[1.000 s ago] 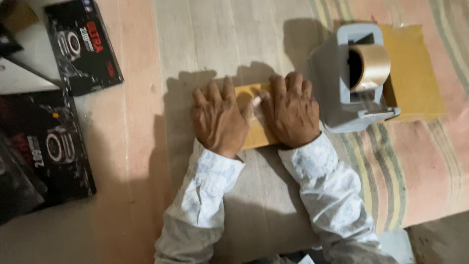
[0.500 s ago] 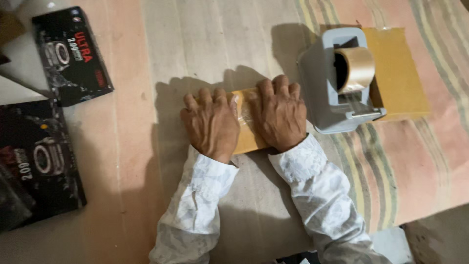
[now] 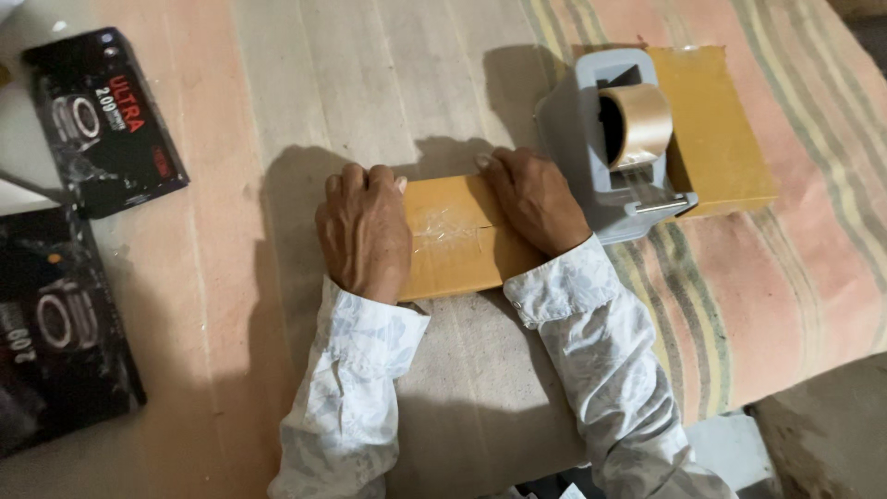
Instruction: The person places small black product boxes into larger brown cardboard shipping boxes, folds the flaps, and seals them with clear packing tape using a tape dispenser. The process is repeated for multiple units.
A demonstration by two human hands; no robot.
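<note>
Tan taped parcel (image 3: 459,236) (one of two), pressed flat-palmed between left hand (image 3: 364,231) and right hand (image 3: 536,200); one tape dispenser (image 3: 617,148) beside right.

A flat tan cardboard package (image 3: 462,240) is lying level on the striped cloth; a strip of clear tape is shining across its middle seam; both ends are sitting under the palms.

Parcel (image 3: 462,238): tan-brown, clear shiny tape.
Sleeves (image 3: 351,388): white, pale grey floral print.
Dispenser (image 3: 610,148): grey, beige roll.
Cloth (image 3: 785,240): pink, cream, olive stripes.
Boxes (image 3: 106,120), left: black, red lettering.
</note>
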